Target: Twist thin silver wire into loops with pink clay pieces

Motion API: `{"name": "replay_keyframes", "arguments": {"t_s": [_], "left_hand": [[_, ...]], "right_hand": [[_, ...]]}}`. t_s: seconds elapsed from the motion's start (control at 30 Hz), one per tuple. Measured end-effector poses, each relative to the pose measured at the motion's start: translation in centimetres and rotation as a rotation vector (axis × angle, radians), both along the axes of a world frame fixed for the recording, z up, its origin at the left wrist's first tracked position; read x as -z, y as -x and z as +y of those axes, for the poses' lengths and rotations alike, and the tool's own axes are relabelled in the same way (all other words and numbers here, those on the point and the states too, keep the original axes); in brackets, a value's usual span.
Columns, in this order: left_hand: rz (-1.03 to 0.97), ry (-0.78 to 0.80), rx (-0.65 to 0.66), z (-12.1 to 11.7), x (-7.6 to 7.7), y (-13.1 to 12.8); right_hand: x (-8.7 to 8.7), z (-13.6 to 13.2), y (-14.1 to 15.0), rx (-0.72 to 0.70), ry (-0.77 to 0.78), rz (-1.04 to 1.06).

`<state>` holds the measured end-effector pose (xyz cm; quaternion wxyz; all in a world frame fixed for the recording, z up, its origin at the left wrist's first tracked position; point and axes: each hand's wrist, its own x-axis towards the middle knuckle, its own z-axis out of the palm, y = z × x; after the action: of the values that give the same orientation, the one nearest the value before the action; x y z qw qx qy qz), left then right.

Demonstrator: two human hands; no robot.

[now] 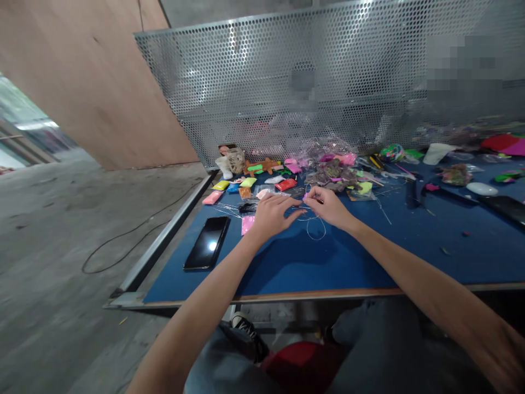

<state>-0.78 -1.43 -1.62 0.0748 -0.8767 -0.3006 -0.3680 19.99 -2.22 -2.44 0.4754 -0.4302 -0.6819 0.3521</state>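
My right hand [327, 206] has its fingers pinched on a small purple-pink piece [305, 197] above the blue table. A thin pale wire [316, 239] hangs in a loop just below the fingertips; whether the fingers also hold it is unclear. Close by on the left, my left hand [271, 214] is open, palm down, its fingers stretched toward the piece and its thumb apart. Under and beside that hand lie a pink packet [248, 224], a black-bound bunch of thin wires [247, 208] and an orange-brown packet [245, 192].
A phone [206, 243] lies at the table's left. Coloured packets, including a red one [286, 185], and crumpled plastic bags [328, 149] crowd the back, before a perforated metal panel [262, 71]. Farther right are a white cup [437, 154] and a white oval object [482, 189].
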Motion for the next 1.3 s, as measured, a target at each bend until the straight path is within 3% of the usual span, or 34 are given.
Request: {"name": "replay_keyframes", "arguments": {"t_s": [0.2, 0.27, 0.43, 0.5, 0.57, 0.63, 0.77, 0.83, 0.9, 1.07, 1.3], "left_hand": [[-0.143, 0.143, -0.002, -0.1, -0.2, 0.0], [-0.24, 0.328, 0.031, 0.0, -0.2, -0.1], [-0.543, 0.996, 0.209, 0.5, 0.2, -0.7], [-0.566, 1.228, 0.244, 0.7, 0.3, -0.7], [-0.506, 1.319, 0.251, 0.8, 0.1, -0.5], [-0.471, 1.176, 0.206, 0.6, -0.4, -0.2], [-0.5, 0.454, -0.03, 0.1, -1.1, 0.1], [-0.382, 0.187, -0.044, -0.1, -1.1, 0.1], [-0.218, 0.036, 0.003, 0.0, -0.8, 0.0], [-0.036, -0.086, 0.009, 0.4, 0.0, 0.2], [0.013, -0.091, 0.025, 0.7, -0.1, 0.6]], "right_hand": [[0.2, -0.2, 0.2, -0.123, 0.002, 0.054], [0.1, -0.5, 0.2, -0.124, -0.044, 0.015], [-0.6, -1.6, 0.3, -0.105, -0.183, -0.11], [-0.8, -2.1, 0.6, -0.139, -0.165, -0.082], [-0.9, -2.4, 0.9, -0.174, -0.085, 0.003], [-1.0, -2.3, 1.0, -0.169, 0.011, 0.13], [-0.9, -1.1, 0.9, -0.034, 0.176, 0.37], [-0.7, -0.6, 0.8, -0.003, 0.291, 0.421], [-0.6, -0.4, 0.8, -0.005, 0.367, 0.422], [-0.7, -0.8, 1.0, -0.015, 0.324, 0.283], [-0.1, -0.5, 0.8, 0.018, 0.084, 0.194]]}}
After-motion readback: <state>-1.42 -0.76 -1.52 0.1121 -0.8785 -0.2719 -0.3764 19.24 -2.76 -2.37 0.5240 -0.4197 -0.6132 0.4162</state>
